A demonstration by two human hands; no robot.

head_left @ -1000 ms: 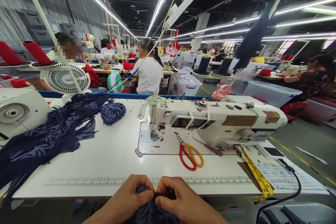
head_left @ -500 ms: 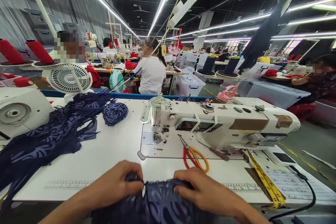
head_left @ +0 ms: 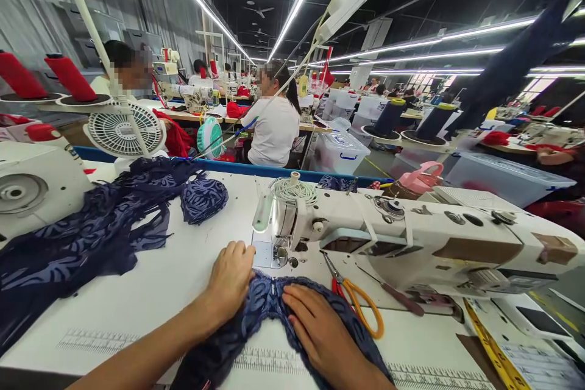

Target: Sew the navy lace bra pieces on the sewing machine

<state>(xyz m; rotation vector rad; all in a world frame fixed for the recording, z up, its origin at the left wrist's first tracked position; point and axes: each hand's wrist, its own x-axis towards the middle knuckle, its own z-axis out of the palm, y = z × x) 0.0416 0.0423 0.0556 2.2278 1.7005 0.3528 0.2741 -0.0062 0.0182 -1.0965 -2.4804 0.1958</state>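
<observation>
A navy patterned bra (head_left: 265,301) lies spread on the white table in front of me, its narrow middle part just in front of the sewing machine's needle area (head_left: 280,251). My left hand (head_left: 231,280) is curled over the left side of the bra and grips it, fingertips partly hidden. On the right side of the bra, my right hand (head_left: 317,329) rests flat with its fingers stretched out. Scissors with red and orange handles (head_left: 363,304) lie to the right of the bra, close to its edge.
The white sewing machine (head_left: 388,231) spans the right. A dark-handled pointed tool (head_left: 406,298) lies beside its base; a yellow tape measure (head_left: 496,347) is at the front right. Navy fabric strips (head_left: 105,225) and a patterned cup (head_left: 203,200) lie left. Co-workers sit beyond.
Both hands have carried the bra from the table's front edge up toward the needle area and spread it on the table. My right hand has gone from gripping to lying flat.
</observation>
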